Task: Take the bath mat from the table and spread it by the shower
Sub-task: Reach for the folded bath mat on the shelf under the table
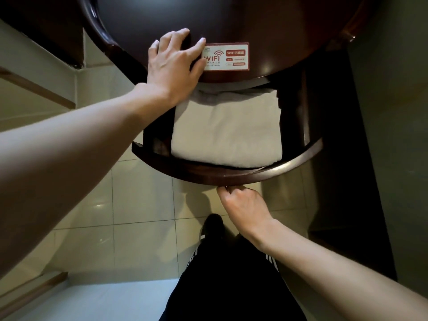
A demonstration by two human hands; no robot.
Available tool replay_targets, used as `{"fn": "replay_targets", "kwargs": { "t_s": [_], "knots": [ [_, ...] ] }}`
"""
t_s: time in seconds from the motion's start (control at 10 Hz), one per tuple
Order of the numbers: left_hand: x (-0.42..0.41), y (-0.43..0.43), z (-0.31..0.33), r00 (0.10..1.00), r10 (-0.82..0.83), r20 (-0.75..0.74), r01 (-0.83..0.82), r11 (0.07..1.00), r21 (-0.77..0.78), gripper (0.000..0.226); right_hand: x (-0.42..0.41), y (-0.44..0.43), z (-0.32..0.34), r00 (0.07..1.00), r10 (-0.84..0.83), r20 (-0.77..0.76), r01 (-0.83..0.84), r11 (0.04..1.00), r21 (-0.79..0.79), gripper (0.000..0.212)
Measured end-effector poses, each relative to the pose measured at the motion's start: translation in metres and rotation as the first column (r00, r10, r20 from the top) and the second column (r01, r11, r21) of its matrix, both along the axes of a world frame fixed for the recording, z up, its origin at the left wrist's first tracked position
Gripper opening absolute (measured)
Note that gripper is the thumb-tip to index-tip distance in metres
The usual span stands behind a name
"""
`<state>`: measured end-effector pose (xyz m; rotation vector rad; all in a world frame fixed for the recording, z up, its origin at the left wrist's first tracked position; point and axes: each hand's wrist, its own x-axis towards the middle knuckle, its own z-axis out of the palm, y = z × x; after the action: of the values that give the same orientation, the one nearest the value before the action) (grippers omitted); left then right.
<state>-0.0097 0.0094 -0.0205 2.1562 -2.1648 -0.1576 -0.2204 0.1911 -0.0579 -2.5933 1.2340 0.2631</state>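
Observation:
A folded white bath mat (228,133) lies inside an open drawer (231,176) pulled out from under a dark round wooden table (266,22). My left hand (174,66) rests flat with spread fingers on the table's front edge, just above the mat's left corner. My right hand (243,207) is below the drawer's curved front, fingers curled up under its lower edge and gripping it. The mat's far edge is hidden beneath the tabletop.
A red and white WIFI card (228,57) is stuck on the tabletop beside my left fingers. Pale floor tiles (139,205) lie below. My dark trousers and shoe (214,224) stand under the drawer. A dark wall or cabinet (347,158) is on the right.

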Motion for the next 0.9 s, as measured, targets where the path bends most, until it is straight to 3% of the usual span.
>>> {"fn": "replay_targets", "kwargs": {
  "t_s": [0.9],
  "knots": [
    [0.0006,-0.0008,-0.0033,1.0,0.005,-0.004,-0.005,1.0,-0.002,0.049,0.0019,0.0047,-0.0066,1.0,0.014,0.006,-0.014,1.0,0.016,0.029]
  ]
}}
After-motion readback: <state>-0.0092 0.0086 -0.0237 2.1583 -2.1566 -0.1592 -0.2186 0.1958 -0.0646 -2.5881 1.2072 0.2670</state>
